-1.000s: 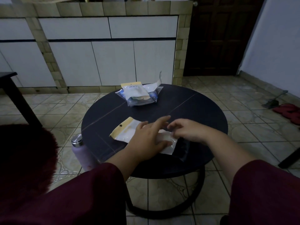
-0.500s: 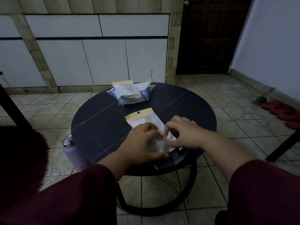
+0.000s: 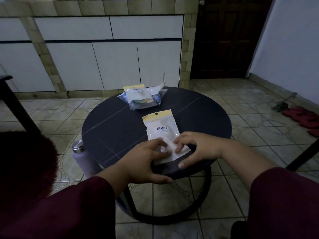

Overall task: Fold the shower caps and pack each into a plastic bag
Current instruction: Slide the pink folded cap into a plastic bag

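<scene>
Round dark tabletop [image 3: 107, 135], dim room. All positions given relative to the tabletop.

Plastic bag [image 3: 161, 131] lies flat near the tabletop's near edge, slightly right of its centre line. Yellow header strip with a punched hang hole points toward the far rim; a barcode label faces up mid-bag. Its near end overlaps the tabletop's near rim. White content shows through the lower half; whether this is a folded shower cap cannot be told.

Left hand [image 3: 148, 161] sits at the near rim, fingers loosely spread, fingertips pressing down on the bag's lower left part, thumb hooked under or along the rim edge. Not pinching anything that can be seen.

Right hand [image 3: 196, 149] sits at the near rim on the right, fingers curled and parted, tips resting on the bag's lower right part, thumb against the rim below the bag. Pressing, not gripping.

Pile of packed bags [image 3: 142, 98] rests at the far rim, well apart from the bag under the hands; top one shows the same yellow header, a loose clear strip sticks up at the pile's right.

A lilac bottle [image 3: 82, 157] with a steel cap stands on the floor just left of the tabletop. Dark red sleeves [image 3: 69, 207] cover both forearms.
</scene>
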